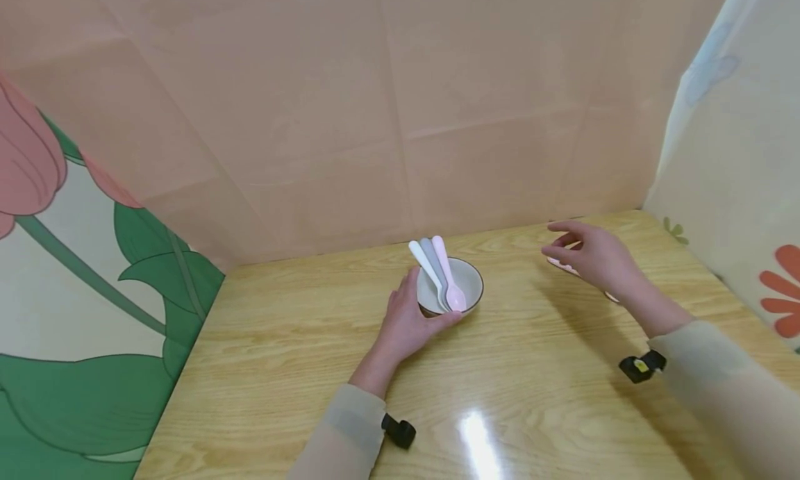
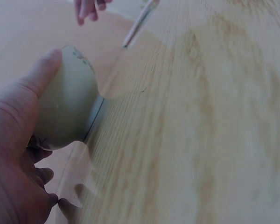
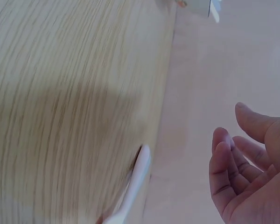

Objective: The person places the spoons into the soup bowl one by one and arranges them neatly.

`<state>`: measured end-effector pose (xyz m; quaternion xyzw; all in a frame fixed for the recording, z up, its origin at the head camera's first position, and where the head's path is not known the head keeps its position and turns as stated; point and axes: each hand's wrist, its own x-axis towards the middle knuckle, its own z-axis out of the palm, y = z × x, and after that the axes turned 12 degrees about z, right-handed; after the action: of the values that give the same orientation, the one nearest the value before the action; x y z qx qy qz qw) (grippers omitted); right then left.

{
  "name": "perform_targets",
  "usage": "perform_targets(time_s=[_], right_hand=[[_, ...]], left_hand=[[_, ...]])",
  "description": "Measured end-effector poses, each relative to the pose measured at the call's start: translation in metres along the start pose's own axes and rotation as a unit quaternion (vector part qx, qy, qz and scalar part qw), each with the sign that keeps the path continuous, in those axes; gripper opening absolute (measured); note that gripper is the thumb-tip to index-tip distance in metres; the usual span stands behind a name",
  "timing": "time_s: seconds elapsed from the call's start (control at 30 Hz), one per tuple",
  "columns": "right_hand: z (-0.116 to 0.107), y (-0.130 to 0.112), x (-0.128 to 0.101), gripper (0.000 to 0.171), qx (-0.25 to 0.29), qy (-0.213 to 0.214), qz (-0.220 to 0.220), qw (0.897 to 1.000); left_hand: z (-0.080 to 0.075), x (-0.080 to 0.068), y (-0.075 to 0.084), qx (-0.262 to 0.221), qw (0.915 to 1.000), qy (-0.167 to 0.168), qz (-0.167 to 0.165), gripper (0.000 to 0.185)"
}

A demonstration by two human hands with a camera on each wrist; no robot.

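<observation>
Steadying hand, head view: The round bowl [image 1: 472,283] is gripped by the left hand [image 1: 409,320], its thumb set along the near rim.
Bowl contents: A white spoon [image 1: 425,261], a grey spoon [image 1: 435,262] and a pink spoon [image 1: 457,299] are propped inside, handles leaning past the far rim.
Right hand [image 1: 596,258]: Held right of the bowl, fingers loosely bent around nothing, above a pale utensil [image 1: 564,265].
Handling: The bowl looks ceramic, probably stiff and breakable, best held by its wall; the utensil seems light, best pinched along the handle.
Table [image 1: 281,327]: Wood-grained, with glare on the bowl's near side.
Backdrop: Peach sheeting [image 1: 312,119] is hung behind the bowl, a tulip-printed panel [image 1: 44,292] to its left.
Left wrist view: The bowl's outer wall is pressed by the thumb.
Right wrist view: The utensil is left untouched on the table.
</observation>
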<state>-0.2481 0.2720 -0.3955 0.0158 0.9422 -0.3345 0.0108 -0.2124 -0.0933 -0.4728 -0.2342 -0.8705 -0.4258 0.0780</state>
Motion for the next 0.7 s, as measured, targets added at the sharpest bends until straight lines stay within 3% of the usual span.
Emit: perform_targets(time_s=[0.7], right_hand=[[-0.02,0.04,0.008,0.065,-0.035,-0.006,0.023,0.999]], left_hand=[[0.001,0.001,-0.003,0.0,1.0,-0.005,0.006,0.112]])
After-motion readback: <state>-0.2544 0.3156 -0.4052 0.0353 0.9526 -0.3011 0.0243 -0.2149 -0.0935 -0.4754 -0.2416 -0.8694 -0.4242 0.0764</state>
